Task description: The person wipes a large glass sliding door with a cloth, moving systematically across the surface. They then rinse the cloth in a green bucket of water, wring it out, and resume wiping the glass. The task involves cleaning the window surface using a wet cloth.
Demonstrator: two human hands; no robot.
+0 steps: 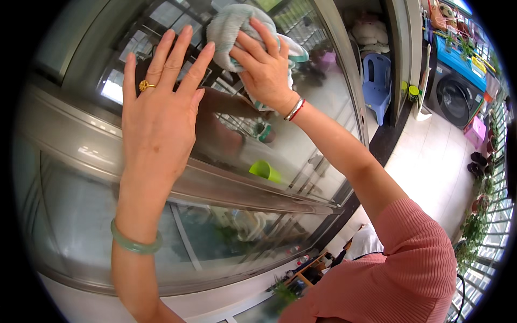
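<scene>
My right hand (264, 67) presses a crumpled pale green and white cloth (229, 24) against the glass pane of a sliding door (318, 86), fingers wrapped over the cloth. My left hand (159, 107) lies flat on the same glass to the left, fingers spread and pointing up, holding nothing. It wears a gold ring, and a green bangle sits on that wrist. A silver and a red band circle my right wrist. The glass reflects both arms.
A metal crossbar (226, 188) runs across the door below my hands. To the right are a blue plastic chair (377, 81), a front-loading washing machine (455, 97), a pink stool (476, 129), potted plants (476, 226) along a railing, and pale floor tiles (431, 167).
</scene>
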